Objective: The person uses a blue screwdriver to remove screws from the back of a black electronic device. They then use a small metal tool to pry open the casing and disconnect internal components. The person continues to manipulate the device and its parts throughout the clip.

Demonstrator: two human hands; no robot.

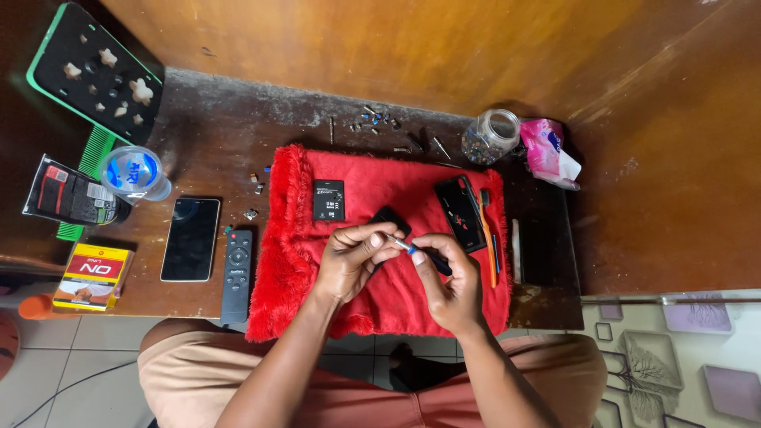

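Over a red fuzzy cloth point(412, 297), my left hand point(353, 257) and my right hand point(452, 277) meet around a small screwdriver point(412, 250) with a metal tip, a blue band and a black handle. My left fingers pinch the metal tip; my right fingers grip the black handle. A small black part point(390, 217) lies on the cloth just behind my left hand. A black battery point(328, 200) lies farther back on the cloth. A black phone body point(460, 212) rests at the cloth's right side.
An orange-handled toothbrush point(486, 230) lies beside the phone body. Left of the cloth are a black remote point(237, 273), a dark phone point(191, 238), a yellow packet point(93, 275) and a plastic cup point(133, 173). Screws point(372, 120), a glass jar point(490, 136) and a pink packet point(548, 150) sit at the back.
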